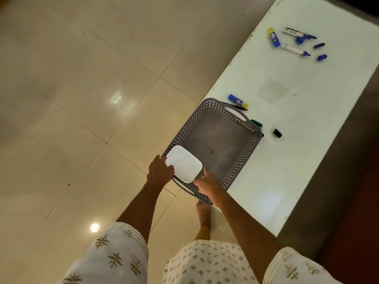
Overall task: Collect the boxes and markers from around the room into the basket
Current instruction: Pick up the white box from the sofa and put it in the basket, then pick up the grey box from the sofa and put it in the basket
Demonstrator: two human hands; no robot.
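Here we hold a white box (184, 163) at two opposite corners: the left hand (160, 171) pinches its outer corner, and the right hand (206, 184) grips the corner nearest the body, so both hands are clenched on it. The box hangs over the near end of the grey basket (242, 160), whose floor beyond our grip looks bare. We judge the step to be lowering the box inside; to do it well we keep it level, clear the perforated rim under our wrists, and release only once it rests flat on the basket floor. The basket sits at the near corner of the white surface (287, 165), partly overhanging its edge, so we press gently. Just past the far rim lie a blue and yellow tube (238, 100), a green cap (256, 123) and a black cap (277, 133). Well beyond our grip are markers (295, 50) and loose blue caps (321, 57). The floor (82, 99) is glossy pale tile reflecting ceiling lights.
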